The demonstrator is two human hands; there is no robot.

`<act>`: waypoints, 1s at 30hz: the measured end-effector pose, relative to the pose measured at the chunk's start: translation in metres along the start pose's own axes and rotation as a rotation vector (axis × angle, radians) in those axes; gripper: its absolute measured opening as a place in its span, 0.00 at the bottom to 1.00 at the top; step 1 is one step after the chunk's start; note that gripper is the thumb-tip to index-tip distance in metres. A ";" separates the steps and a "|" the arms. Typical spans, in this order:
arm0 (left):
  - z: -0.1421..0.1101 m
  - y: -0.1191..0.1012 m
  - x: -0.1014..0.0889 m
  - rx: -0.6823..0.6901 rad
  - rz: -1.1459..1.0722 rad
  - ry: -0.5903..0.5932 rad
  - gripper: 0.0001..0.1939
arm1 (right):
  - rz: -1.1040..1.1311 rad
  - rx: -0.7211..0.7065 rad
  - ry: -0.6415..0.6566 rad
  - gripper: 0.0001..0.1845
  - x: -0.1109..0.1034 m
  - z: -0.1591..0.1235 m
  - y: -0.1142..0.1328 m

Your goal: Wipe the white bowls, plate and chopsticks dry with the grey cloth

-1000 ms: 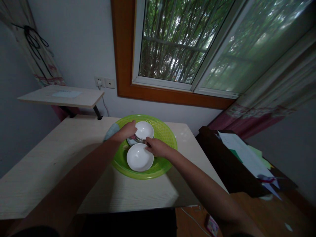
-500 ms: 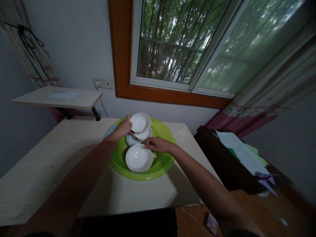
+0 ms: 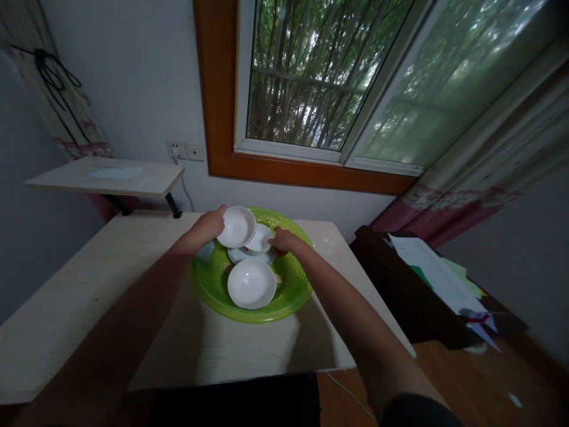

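My left hand (image 3: 212,225) is closed on the left rim of a white bowl (image 3: 238,226), tilted and raised over the back of a green plastic basin (image 3: 293,301). Behind and below it, a second white bowl (image 3: 259,239) has my right hand (image 3: 284,239) pinching its right rim. A white plate (image 3: 236,255) lies partly hidden beneath these bowls. At the basin's front a third white bowl (image 3: 251,284) rests with no hand on it. Thin pale sticks, perhaps chopsticks (image 3: 226,267), show on either side of it.
The basin stands on a pale wooden table (image 3: 146,284). A small raised shelf (image 3: 106,175) with a paper label is at the table's back left. Behind are a wall socket (image 3: 176,149) and a window (image 3: 320,89). Papers (image 3: 438,276) lie on dark furniture at right.
My left hand has shifted left with its bowl. My right hand has left the front bowl and moved up and back to the rim of the second bowl.
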State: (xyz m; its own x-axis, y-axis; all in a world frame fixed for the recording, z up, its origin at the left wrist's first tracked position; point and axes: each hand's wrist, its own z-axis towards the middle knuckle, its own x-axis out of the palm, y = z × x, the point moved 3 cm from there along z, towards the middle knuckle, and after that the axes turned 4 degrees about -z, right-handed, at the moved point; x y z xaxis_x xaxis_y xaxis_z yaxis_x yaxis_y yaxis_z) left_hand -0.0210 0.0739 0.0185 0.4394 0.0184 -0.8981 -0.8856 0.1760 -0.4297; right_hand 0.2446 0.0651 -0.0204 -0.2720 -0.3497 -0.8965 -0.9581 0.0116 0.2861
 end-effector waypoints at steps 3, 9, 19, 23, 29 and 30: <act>-0.005 0.005 0.002 0.051 0.085 0.060 0.21 | -0.039 -0.011 -0.002 0.22 0.001 0.001 0.003; -0.007 0.004 0.009 0.151 0.103 0.078 0.22 | -0.178 -0.014 -0.098 0.18 -0.004 -0.003 0.000; -0.017 -0.013 0.018 0.181 0.354 0.208 0.21 | -0.316 0.005 -0.256 0.23 -0.008 -0.017 0.003; -0.016 -0.011 0.022 0.175 0.275 0.190 0.18 | -0.336 0.002 -0.281 0.23 -0.009 -0.018 0.003; -0.019 -0.005 -0.004 0.220 0.068 -0.097 0.21 | -0.330 -0.033 -0.304 0.23 -0.019 -0.022 -0.005; -0.022 -0.001 -0.013 0.210 0.052 -0.164 0.21 | -0.328 -0.047 -0.320 0.22 -0.021 -0.024 -0.007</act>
State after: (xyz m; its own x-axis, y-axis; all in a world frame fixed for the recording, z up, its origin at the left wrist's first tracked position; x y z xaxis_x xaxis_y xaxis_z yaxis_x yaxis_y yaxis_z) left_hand -0.0289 0.0515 0.0281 0.4277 0.1888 -0.8840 -0.8647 0.3703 -0.3393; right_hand 0.2589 0.0500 0.0049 0.0243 -0.0206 -0.9995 -0.9951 -0.0969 -0.0222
